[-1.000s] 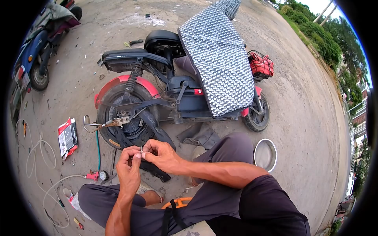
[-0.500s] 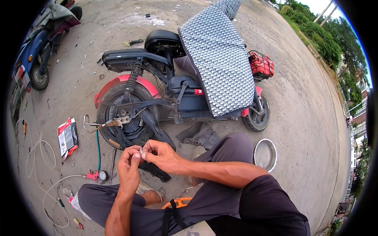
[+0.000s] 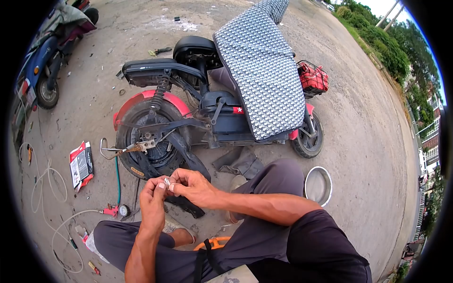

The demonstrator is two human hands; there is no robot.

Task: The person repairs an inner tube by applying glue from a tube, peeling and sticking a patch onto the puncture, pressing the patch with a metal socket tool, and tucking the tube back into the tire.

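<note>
My left hand (image 3: 152,195) and my right hand (image 3: 192,187) meet fingertip to fingertip above my lap. Between their pinched thumbs and fingers is a small whitish piece (image 3: 167,182), too small to name. Just beyond the hands is the rear wheel (image 3: 153,141) of a red and black scooter, with a dark rubber tube (image 3: 181,146) hanging loose across it. A black strip of rubber (image 3: 188,206) lies on the ground, partly hidden behind my right hand.
A patterned cover (image 3: 264,70) drapes the scooter's front. A round metal pan (image 3: 318,186) sits at the right. To the left are a red and white packet (image 3: 81,165), a pressure gauge (image 3: 123,210) and a coiled pale hose (image 3: 42,177). Another scooter (image 3: 45,66) stands upper left.
Both hands have shifted very slightly, staying together. More of the small whitish piece shows between the fingertips, and its angle has changed.
</note>
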